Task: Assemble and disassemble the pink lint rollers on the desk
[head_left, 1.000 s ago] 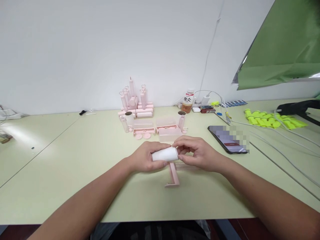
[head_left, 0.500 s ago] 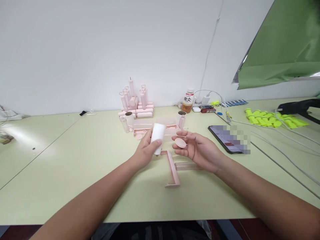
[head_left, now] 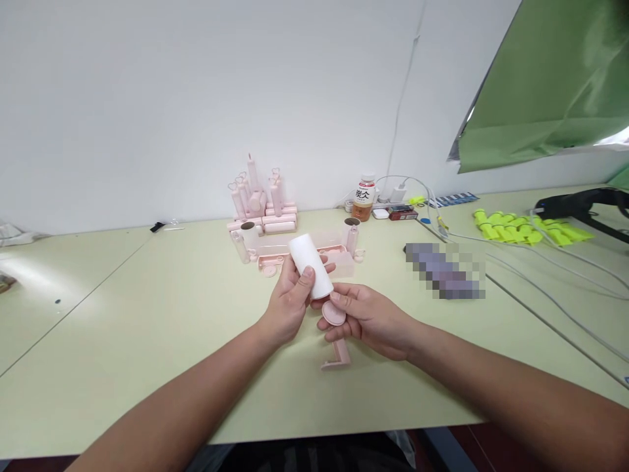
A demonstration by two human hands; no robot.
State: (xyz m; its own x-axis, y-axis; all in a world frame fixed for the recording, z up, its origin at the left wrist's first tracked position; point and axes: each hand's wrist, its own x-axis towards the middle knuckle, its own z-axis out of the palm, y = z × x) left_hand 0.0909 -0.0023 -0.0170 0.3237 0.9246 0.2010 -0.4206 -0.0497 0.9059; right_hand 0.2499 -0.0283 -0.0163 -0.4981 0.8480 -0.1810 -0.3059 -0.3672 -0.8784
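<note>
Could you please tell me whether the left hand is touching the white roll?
Touching. The head view shows the left hand holding the white roll, with its thumb lying across the roll's surface.

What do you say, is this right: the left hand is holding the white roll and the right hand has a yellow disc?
Not quite: the disc in the right hand is pale pink, not yellow, as the head view shows. The left hand does hold the white roll.
</note>
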